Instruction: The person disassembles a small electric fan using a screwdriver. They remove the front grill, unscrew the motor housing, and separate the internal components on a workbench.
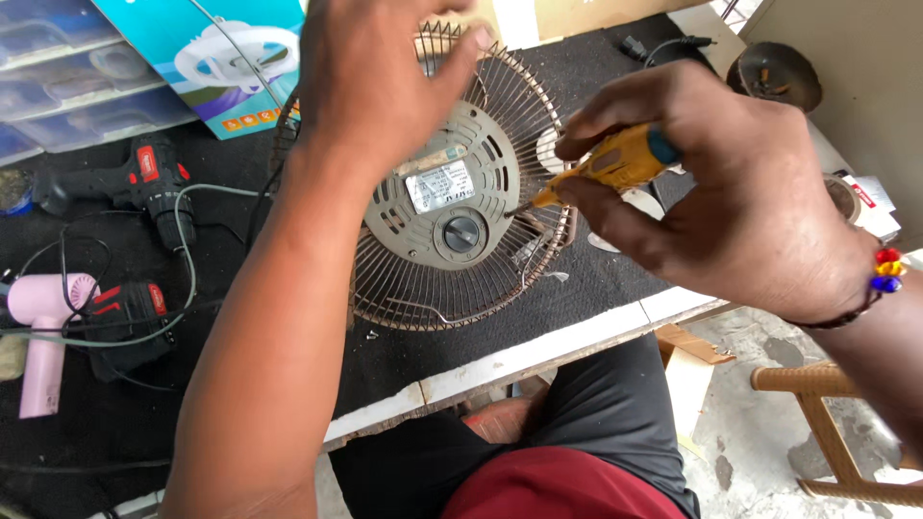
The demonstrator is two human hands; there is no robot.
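Observation:
A round wire fan guard (442, 279) with a beige motor housing (452, 202) at its centre stands tilted on the black mat (567, 288). My left hand (370, 77) grips the guard's top rim and steadies it. My right hand (721, 183) is closed around a yellow screwdriver with a teal end (615, 163). Its metal tip touches the right side of the motor housing.
A black and red cordless drill (144, 183) and a second one (130, 317) lie at the left beside a pink hair dryer (38, 327) and tangled cables. A fan box (221, 58) leans at the back. A wooden stool (836, 432) stands at the lower right.

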